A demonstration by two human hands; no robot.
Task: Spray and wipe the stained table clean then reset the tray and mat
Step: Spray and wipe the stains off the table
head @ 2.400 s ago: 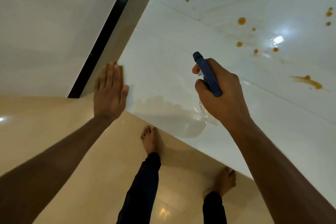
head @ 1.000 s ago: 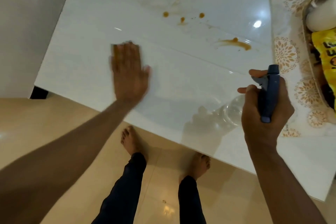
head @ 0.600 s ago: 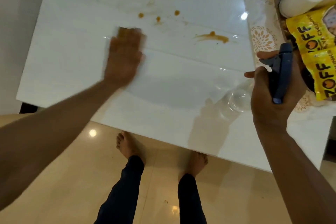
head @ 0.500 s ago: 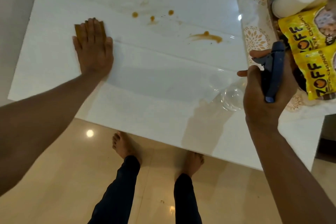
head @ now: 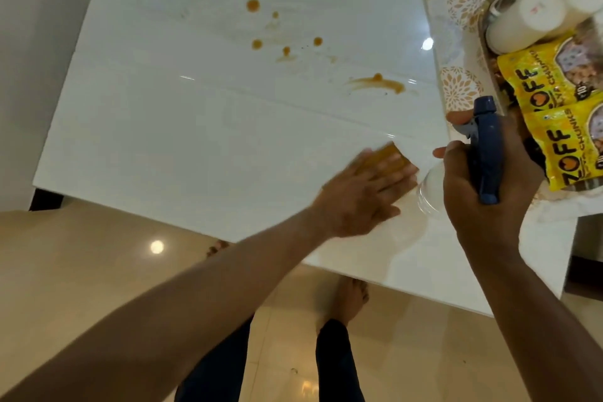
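A glossy white table (head: 195, 127) carries brown stains: a smear (head: 378, 84) near the mat and several drops (head: 254, 5) further back. My left hand (head: 362, 196) lies flat with straight fingers on a yellow-brown cloth (head: 385, 153) near the table's front right. Just to its right, my right hand (head: 486, 192) grips a clear spray bottle (head: 430, 192) with a blue trigger head (head: 486, 147), held above the table. A patterned white mat (head: 456, 88) lies at the right with a metal tray (head: 489, 10) on it.
The tray holds two white cups (head: 528, 19) lying on their sides and yellow snack packets (head: 561, 127). The table's front edge runs diagonally; below it are a beige tiled floor (head: 81, 271) and my bare feet (head: 349, 300). A wall (head: 39, 26) stands at the left.
My left hand has swept the cloth from the table's left side across to the right, close to the spray bottle. The right hand keeps its hold on the bottle.
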